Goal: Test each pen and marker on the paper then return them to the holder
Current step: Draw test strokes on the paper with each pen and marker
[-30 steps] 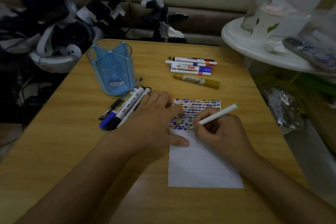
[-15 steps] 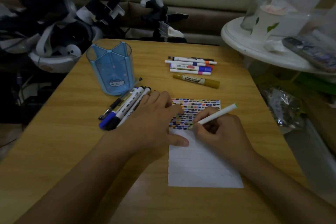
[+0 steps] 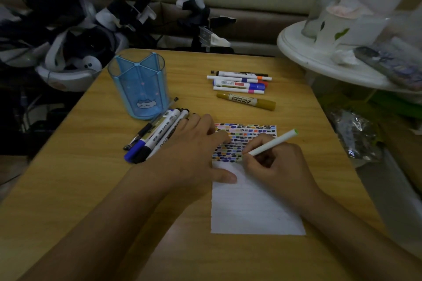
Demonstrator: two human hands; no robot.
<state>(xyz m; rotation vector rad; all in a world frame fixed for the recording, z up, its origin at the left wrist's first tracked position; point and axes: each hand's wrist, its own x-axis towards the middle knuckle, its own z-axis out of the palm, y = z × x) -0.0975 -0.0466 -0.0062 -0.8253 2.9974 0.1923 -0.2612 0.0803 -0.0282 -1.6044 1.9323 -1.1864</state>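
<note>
Pinching a white pen [image 3: 272, 142] in curled fingers, the right hand [image 3: 277, 167] rests its tip on the paper [image 3: 253, 207] lying on the table [image 3: 91, 189]; the left hand [image 3: 189, 153] presses flat, fingers spread, on the paper's left edge.

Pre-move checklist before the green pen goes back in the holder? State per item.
1. Right hand grips green pen: ok.
2. Left hand pins paper: ok.
3. Tip on paper: cannot tell, grip hides it.
4. Pen capped: cannot tell.
5. Holder upright, compartments open: ok.
6. Path to holder: not ok, left hand and the pens beside the holder lie between.
</note>
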